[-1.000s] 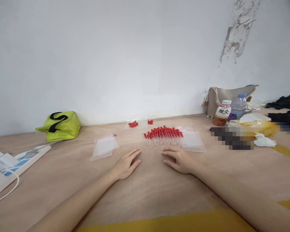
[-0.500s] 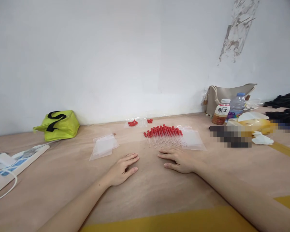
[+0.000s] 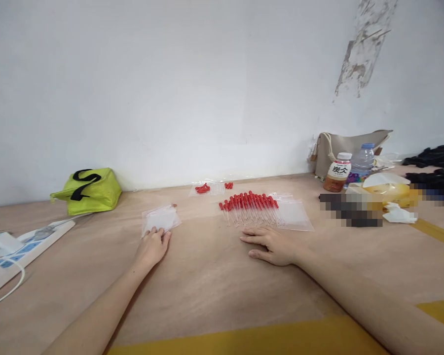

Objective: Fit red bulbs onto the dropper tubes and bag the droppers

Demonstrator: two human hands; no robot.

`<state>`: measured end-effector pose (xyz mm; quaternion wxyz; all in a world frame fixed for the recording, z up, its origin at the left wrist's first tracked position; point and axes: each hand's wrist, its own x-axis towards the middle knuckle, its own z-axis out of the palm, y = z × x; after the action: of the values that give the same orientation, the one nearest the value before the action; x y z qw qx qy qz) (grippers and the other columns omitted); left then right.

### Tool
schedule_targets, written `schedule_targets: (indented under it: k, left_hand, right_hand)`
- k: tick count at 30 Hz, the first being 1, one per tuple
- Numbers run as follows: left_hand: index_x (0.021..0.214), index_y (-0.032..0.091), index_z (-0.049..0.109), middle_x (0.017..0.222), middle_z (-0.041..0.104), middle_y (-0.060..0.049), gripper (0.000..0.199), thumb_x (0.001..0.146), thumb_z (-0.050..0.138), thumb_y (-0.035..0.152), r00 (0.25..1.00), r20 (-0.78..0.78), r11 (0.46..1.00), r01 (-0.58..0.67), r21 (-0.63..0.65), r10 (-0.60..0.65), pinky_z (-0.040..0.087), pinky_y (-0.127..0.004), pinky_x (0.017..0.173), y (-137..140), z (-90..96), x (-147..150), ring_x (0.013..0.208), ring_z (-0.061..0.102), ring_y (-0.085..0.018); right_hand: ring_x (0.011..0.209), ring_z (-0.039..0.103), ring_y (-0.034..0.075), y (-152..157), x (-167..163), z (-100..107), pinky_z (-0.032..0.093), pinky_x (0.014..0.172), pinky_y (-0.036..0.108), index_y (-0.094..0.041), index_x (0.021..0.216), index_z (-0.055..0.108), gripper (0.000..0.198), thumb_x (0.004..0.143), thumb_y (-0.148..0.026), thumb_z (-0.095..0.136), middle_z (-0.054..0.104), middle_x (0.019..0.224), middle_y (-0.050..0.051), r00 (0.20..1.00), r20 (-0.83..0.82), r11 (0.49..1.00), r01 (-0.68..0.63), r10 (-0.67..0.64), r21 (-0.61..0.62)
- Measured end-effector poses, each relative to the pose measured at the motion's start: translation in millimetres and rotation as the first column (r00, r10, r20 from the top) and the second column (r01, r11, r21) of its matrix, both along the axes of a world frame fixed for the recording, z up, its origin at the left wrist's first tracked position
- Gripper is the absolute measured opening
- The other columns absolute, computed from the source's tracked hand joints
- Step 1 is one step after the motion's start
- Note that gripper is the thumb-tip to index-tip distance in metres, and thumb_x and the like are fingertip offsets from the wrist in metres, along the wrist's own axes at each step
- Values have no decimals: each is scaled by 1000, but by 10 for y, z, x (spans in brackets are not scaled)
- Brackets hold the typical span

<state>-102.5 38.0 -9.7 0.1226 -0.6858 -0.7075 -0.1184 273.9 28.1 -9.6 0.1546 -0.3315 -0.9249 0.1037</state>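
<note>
My left hand rests its fingertips on the near edge of the small clear plastic bags, which overlap in a loose pile. Its thumb is apart from the fingers, and nothing shows gripped between them. My right hand lies open, palm down, on the table, holding nothing. Just beyond its fingers is a row of several clear droppers with red rubber bulbs, side by side with the bulbs pointing away from me. More clear bags lie to the right, partly under the droppers.
Against the wall, a clear bag with red pieces lies near a few loose red bits. A yellow-green pouch and a power strip are at left. At right stand a drink bottle, a water bottle and a tissue pack.
My left hand has moved left and away from me, from the bare table onto the pile of plastic bags. My right hand stays where it was.
</note>
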Motion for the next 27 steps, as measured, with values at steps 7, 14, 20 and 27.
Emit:
schedule_targets:
  k: [7, 14, 20, 27]
  left_hand:
    - [98, 14, 62, 112, 59, -12, 34, 87, 30, 22, 998, 31, 994, 43, 102, -47, 41, -39, 88, 15, 86, -23, 107, 51, -27]
    - [116, 25, 55, 124, 51, -1, 33, 90, 33, 29, 629, 209, 633, 772, -57, -749, 29, -38, 102, -331, 349, 463, 121, 39, -18]
    - [130, 32, 33, 139, 28, 0, 42, 89, 37, 39, 605, 277, 523, 791, -318, -746, 18, -44, 105, -529, 275, 750, 129, 23, -20]
    - [134, 34, 22, 142, 19, 1, 48, 89, 37, 42, 613, 290, 519, 784, -340, -735, 10, -46, 106, -531, 203, 750, 131, 16, -20]
  right_hand:
    - [119, 38, 22, -5, -4, 11, 28, 99, 40, -29, 126, 42, 50, 82, -53, 37, 41, 132, 4, 1000, -11, 1000, 4, -4, -8]
    - [117, 40, 23, 30, 9, -50, 30, 98, 40, -25, 123, 47, 53, 79, -54, 42, 45, 128, 6, 995, -96, 1000, 5, -7, -23]
    - [111, 46, 22, 31, 33, -65, 34, 95, 38, -23, 117, 53, 47, 78, -48, 48, 50, 123, 7, 988, -152, 999, -38, 39, 10]
    - [93, 55, 19, 7, 59, -69, 42, 83, 35, -23, 102, 62, 33, 73, -38, 58, 62, 99, 6, 953, -293, 997, -70, 75, 28]
